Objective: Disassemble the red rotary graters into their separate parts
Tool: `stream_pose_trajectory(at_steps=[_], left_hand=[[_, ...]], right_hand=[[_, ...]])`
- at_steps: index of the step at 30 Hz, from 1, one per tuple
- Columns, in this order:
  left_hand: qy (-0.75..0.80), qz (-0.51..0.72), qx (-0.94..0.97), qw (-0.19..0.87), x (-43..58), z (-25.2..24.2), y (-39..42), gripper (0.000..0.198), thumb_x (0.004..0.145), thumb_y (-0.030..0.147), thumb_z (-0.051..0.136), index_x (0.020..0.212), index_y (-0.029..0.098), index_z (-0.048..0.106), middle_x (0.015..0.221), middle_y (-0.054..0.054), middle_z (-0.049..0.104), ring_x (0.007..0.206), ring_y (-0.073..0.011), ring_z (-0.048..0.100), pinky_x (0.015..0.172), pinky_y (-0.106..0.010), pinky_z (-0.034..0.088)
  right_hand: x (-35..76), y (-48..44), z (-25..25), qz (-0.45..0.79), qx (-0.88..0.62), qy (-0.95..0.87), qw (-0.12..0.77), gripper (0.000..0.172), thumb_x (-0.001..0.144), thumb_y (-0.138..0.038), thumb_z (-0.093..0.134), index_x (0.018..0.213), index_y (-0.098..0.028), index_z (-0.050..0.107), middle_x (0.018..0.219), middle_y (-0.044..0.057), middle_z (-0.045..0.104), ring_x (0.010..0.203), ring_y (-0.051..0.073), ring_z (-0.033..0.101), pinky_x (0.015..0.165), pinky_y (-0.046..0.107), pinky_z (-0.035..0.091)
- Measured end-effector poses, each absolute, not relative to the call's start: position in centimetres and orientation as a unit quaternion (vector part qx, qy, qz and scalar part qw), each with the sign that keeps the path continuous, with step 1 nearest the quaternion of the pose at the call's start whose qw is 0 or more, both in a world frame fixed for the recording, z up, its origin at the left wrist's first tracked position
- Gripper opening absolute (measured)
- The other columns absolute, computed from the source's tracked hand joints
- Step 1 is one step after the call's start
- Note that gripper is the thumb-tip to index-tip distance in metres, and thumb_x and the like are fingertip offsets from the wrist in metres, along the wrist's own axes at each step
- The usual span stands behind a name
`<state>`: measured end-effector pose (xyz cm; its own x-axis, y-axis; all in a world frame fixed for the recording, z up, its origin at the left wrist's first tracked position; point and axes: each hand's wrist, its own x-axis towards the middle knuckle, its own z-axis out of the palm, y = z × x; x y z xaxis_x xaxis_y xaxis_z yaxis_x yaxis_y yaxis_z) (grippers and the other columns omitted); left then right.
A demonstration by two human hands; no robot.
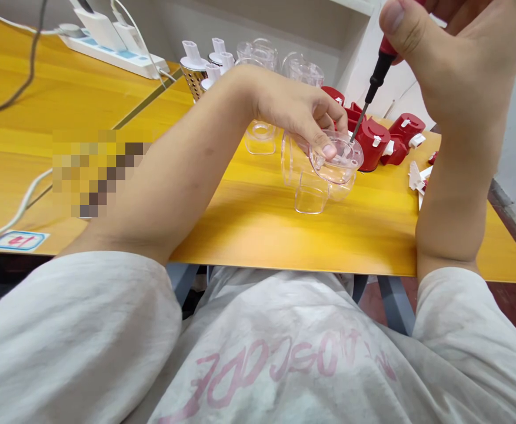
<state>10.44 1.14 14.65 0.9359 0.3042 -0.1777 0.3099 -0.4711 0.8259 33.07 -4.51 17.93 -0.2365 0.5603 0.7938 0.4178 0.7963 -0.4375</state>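
My left hand [304, 112] is closed on a clear plastic part [337, 162], its thumb pressed on the round rim. The part rests on the yellow table, slightly tilted, with a squarish opening facing me. Raised at the upper right, my right hand [443, 53] grips a screwdriver [376, 76] with a red and black handle. The screwdriver's metal shaft slants down to the far right side of the clear rim. Its exact tip is too small to make out.
Behind my left hand stand more clear parts [258, 56] and perforated metal cylinders with white tops [193, 73]. Several red parts [372, 141] sit beyond the clear part, with white pieces [416, 176] at right. A power strip [112, 53] with cables lies at the back left.
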Motion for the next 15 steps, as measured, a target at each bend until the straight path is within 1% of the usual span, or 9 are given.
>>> stream_pose_trajectory(at_steps=[2, 5, 8, 12, 14, 15], left_hand=[[0.177, -0.005, 0.862, 0.475, 10.5, 14.6, 1.2, 0.078, 0.065, 0.058, 0.112, 0.116, 0.018, 0.069, 0.113, -0.006, 0.083, 0.094, -0.0199, 0.072, 0.082, -0.029, 0.054], [0.176, -0.009, 0.865, 0.471, 10.4, 14.6, 1.3, 0.074, 0.067, 0.056, 0.110, 0.117, 0.019, 0.070, 0.112, -0.005, 0.083, 0.096, -0.0211, 0.073, 0.082, -0.030, 0.052], [0.175, -0.010, 0.865, 0.471, 10.4, 14.6, 1.4, 0.070, 0.067, 0.054, 0.110, 0.115, 0.021, 0.072, 0.114, -0.005, 0.084, 0.096, -0.0215, 0.072, 0.086, -0.033, 0.053], [0.170, -0.009, 0.867, 0.469, 10.4, 14.7, 1.4, 0.068, 0.067, 0.055, 0.110, 0.114, 0.023, 0.073, 0.117, -0.007, 0.086, 0.095, -0.0215, 0.072, 0.089, -0.035, 0.055], [0.168, -0.011, 0.868, 0.467, 10.4, 14.7, 1.4, 0.069, 0.067, 0.057, 0.110, 0.114, 0.023, 0.073, 0.117, -0.005, 0.087, 0.094, -0.0200, 0.070, 0.089, -0.033, 0.055], [0.169, -0.013, 0.869, 0.465, 10.4, 14.7, 1.4, 0.070, 0.067, 0.057, 0.110, 0.115, 0.023, 0.073, 0.117, -0.005, 0.087, 0.093, -0.0193, 0.070, 0.089, -0.033, 0.056]], right_hand=[[32.8, -5.5, 18.1, 0.102, -0.343, -0.792, 0.495, 0.086, 0.076, -0.086, 0.096, 0.129, -0.030, 0.058, 0.109, 0.002, 0.065, 0.118, 0.022, 0.076, 0.094, 0.038, 0.076], [32.3, -6.5, 18.3, 0.127, -0.352, -0.794, 0.479, 0.083, 0.080, -0.080, 0.098, 0.135, -0.033, 0.057, 0.109, 0.003, 0.066, 0.122, 0.024, 0.076, 0.097, 0.041, 0.077], [32.1, -7.1, 18.5, 0.134, -0.362, -0.795, 0.468, 0.081, 0.081, -0.078, 0.097, 0.136, -0.034, 0.056, 0.109, 0.003, 0.067, 0.124, 0.026, 0.076, 0.098, 0.044, 0.077], [33.1, -7.7, 18.6, 0.127, -0.372, -0.798, 0.458, 0.076, 0.082, -0.080, 0.095, 0.129, -0.034, 0.057, 0.106, 0.003, 0.068, 0.121, 0.027, 0.076, 0.097, 0.046, 0.077], [33.7, -7.5, 18.6, 0.115, -0.353, -0.794, 0.481, 0.075, 0.080, -0.081, 0.096, 0.122, -0.033, 0.057, 0.107, 0.003, 0.069, 0.114, 0.025, 0.075, 0.095, 0.045, 0.076], [33.9, -7.2, 18.5, 0.108, -0.330, -0.788, 0.508, 0.076, 0.077, -0.081, 0.097, 0.117, -0.031, 0.056, 0.107, 0.002, 0.070, 0.108, 0.023, 0.075, 0.093, 0.045, 0.076]])
